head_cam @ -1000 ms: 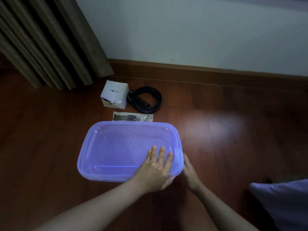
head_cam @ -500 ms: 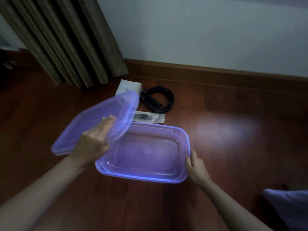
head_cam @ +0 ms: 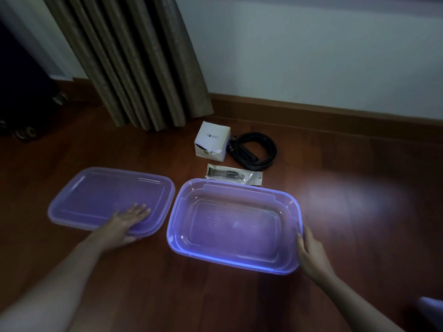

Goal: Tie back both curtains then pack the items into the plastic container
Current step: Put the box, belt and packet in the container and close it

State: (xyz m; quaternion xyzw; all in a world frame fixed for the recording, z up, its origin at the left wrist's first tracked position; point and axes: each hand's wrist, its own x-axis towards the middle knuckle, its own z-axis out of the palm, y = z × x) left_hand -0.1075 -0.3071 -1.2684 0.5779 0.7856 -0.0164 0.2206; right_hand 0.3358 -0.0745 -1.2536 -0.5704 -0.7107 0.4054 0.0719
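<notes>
The open, see-through purple plastic container (head_cam: 233, 261) sits on the wooden floor with nothing inside. Its lid (head_cam: 100, 195) lies flat to its left. My left hand (head_cam: 124, 224) holds the lid's near right edge, fingers spread on top and thumb below the rim. At the container's right rim, my right hand (head_cam: 309, 250) grips the edge. Just behind the container lie a small clear packet (head_cam: 233, 177), a white box (head_cam: 212, 141) and a coiled black belt (head_cam: 254, 152). A brown curtain (head_cam: 134, 61) hangs down to the floor at the back left.
A white wall with a wooden skirting board (head_cam: 335, 116) runs along the back. Dark objects (head_cam: 24, 101) stand at the far left. A pale cushion corner (head_cam: 431, 307) shows at the bottom right. A patch of light falls on the floor (head_cam: 359, 200) to the right.
My left hand lifted the lid off the container, carried it left and set it down on the floor beside it. My right hand stayed at the container's right rim.
</notes>
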